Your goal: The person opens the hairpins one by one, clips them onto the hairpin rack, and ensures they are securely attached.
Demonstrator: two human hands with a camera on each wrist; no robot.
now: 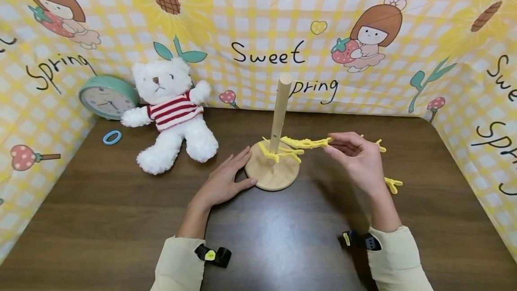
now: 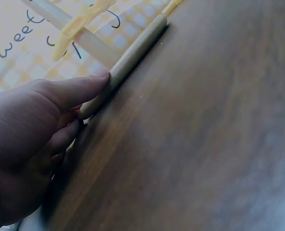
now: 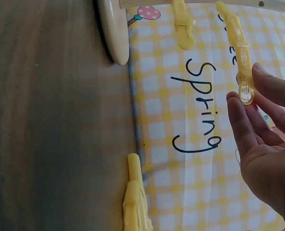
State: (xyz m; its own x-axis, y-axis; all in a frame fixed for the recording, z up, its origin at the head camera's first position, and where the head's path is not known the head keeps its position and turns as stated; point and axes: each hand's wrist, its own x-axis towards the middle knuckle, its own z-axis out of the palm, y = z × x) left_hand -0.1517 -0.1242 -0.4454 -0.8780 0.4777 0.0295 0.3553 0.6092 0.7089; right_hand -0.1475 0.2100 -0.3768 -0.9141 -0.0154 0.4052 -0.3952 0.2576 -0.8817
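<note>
A round wooden base with an upright wooden post stands in front of me. My left hand holds the base's left edge, its thumb at the rim in the left wrist view. Thin yellow plastic pieces with forked ends sit around the lower post, above the base. Between thumb and fingertips, my right hand pinches the end of a slim, jointed yellow plastic piece. Its other end reaches left toward the post. In the right wrist view this piece shows a rounded end at my fingertips.
More yellow plastic pieces lie on the table behind my right hand, partly hidden by it. A white teddy bear in a striped shirt sits at the left, with a green clock and a blue ring beyond it. Patterned cloth walls surround the table.
</note>
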